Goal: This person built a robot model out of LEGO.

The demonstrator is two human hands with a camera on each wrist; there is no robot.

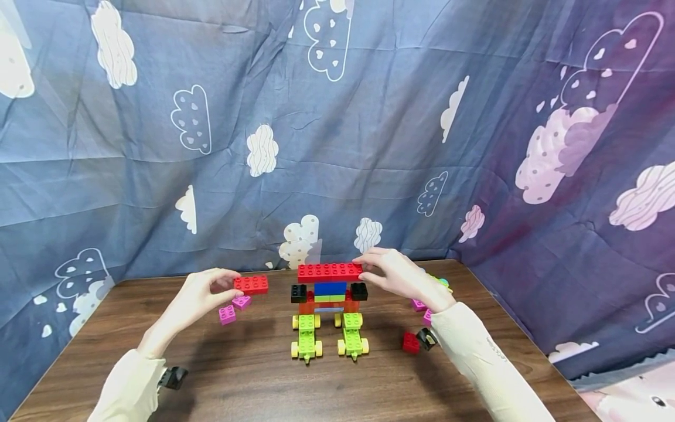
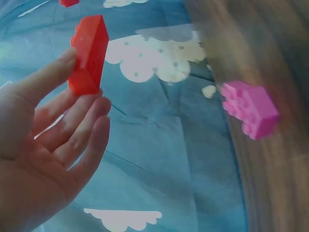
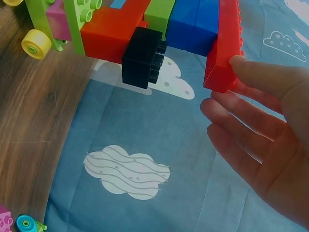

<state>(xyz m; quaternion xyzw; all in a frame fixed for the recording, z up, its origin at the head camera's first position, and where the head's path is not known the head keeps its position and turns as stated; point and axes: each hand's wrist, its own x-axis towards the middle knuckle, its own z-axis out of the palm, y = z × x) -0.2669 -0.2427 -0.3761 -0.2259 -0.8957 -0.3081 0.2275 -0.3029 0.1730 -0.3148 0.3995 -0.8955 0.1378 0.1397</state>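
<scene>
My left hand [image 1: 197, 296] pinches a red building brick [image 1: 252, 285] between thumb and fingers, held up left of the built structure. In the left wrist view, that brick [image 2: 91, 55] is seen from its end, studs toward the thumb side. At the structure's top lies a long red brick [image 1: 328, 272]. My right hand [image 1: 392, 271] pinches this brick's right end, thumb on one face and fingers on another. Beneath it sit blue bricks [image 1: 330, 288], a lime layer and red bricks, with a black brick [image 3: 141, 58] jutting out each side. Two lime wheeled bases [image 1: 307, 337] carry it all.
Pink bricks [image 1: 227, 315] lie left of the structure on the wooden table [image 1: 253, 381]. To the right are more pink bricks [image 1: 418, 305], a red brick [image 1: 411, 342] and a small blue and lime piece [image 3: 26, 223]. A cloud-printed cloth [image 1: 232, 193] hangs behind.
</scene>
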